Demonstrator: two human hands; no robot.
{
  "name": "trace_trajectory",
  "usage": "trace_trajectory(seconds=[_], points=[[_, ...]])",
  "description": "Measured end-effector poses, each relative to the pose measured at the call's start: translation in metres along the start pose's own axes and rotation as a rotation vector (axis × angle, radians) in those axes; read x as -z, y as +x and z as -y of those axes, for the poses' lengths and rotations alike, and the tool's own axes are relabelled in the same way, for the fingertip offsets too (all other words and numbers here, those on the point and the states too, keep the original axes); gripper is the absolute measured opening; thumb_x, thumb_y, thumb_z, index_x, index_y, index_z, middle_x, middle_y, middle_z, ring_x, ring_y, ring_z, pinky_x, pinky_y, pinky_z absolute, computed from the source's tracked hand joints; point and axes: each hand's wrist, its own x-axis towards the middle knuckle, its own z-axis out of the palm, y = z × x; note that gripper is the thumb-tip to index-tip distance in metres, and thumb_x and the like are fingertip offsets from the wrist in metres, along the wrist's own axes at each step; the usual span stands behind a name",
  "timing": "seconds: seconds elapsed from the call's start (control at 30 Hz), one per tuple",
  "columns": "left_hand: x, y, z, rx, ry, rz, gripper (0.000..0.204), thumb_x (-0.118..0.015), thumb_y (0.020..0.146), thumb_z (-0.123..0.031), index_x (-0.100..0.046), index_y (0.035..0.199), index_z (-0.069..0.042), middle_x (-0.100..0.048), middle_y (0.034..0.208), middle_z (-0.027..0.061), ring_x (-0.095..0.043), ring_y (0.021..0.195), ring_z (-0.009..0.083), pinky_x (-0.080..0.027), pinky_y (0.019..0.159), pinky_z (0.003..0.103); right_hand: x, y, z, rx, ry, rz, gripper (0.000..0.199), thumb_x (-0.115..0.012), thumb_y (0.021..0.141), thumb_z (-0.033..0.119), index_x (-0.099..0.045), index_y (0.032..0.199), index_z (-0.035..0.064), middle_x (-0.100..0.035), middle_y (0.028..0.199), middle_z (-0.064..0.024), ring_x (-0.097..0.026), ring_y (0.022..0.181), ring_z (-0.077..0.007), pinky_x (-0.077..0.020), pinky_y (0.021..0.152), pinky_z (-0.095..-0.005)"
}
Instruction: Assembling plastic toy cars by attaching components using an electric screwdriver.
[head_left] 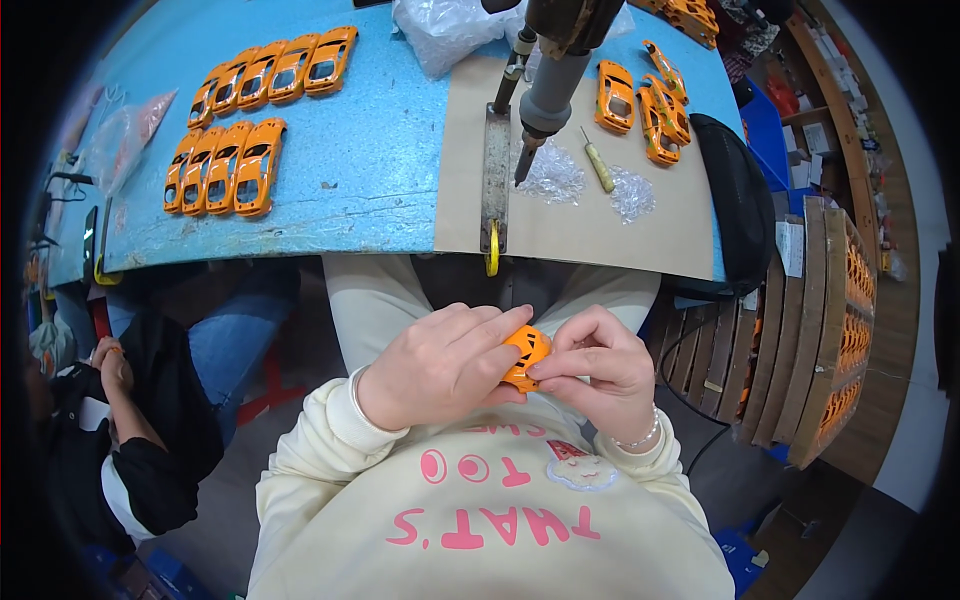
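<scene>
Above my lap, my left hand [450, 362] is wrapped round an orange toy car body [528, 352] with black markings. Its fingers cover much of the shell. My right hand [603, 370] pinches with thumb and forefinger at the car body's right edge. Whether a small part sits in that pinch is hidden. Beyond my hands, a screwdriver-like tool with a yellowish handle [600, 168] lies on brown card [660, 235]. Small heaps of clear little parts [550, 175] lie beside it.
Orange car bodies stand in two rows [290, 68] on the blue table [370, 170], with more [615, 98] at right. A press-like tool [545, 100] hangs over the card. A black case [733, 200] and stacked trays [835, 330] are at right. Another person [150, 440] sits at left.
</scene>
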Motion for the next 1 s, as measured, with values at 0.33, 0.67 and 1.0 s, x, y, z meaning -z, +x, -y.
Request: trace_trajectory(seconds=[0.33, 0.67, 1.0], points=[[0.003, 0.001, -0.003, -0.032, 0.069, 0.073, 0.049, -0.079, 0.074, -0.029, -0.046, 0.100, -0.004, -0.059, 0.122, 0.0240, -0.065, 0.091, 0.0343, -0.054, 0.075, 0.039, 0.006, 0.004, 0.000, -0.300, 0.276, 0.097, 0.016, -0.072, 0.077, -0.006, -0.070, 0.090, 0.0021, -0.054, 0.099, -0.0049, -0.059, 0.079, -0.0093, -0.0522, 0.068, -0.0208], [-0.001, 0.001, -0.006, -0.033, 0.076, 0.111, 0.051, -0.080, 0.071, -0.028, -0.046, 0.100, -0.005, -0.060, 0.120, 0.0222, -0.064, 0.091, 0.0329, -0.053, 0.075, 0.038, 0.022, 0.019, -0.002, -0.364, 0.275, 0.366, 0.013, -0.071, 0.078, -0.007, -0.067, 0.088, -0.0006, -0.052, 0.099, -0.0055, -0.056, 0.081, -0.0087, -0.0517, 0.068, -0.0204], [0.001, -0.001, -0.005, 0.008, 0.019, 0.118, 0.055, -0.082, 0.070, -0.026, -0.045, 0.105, -0.005, -0.059, 0.122, 0.0192, -0.064, 0.092, 0.0323, -0.053, 0.077, 0.039, 0.018, 0.015, -0.004, -0.371, 0.313, 0.291, 0.013, -0.073, 0.077, -0.007, -0.067, 0.087, -0.0019, -0.051, 0.100, -0.0062, -0.055, 0.083, -0.0083, -0.0497, 0.067, -0.0185]])
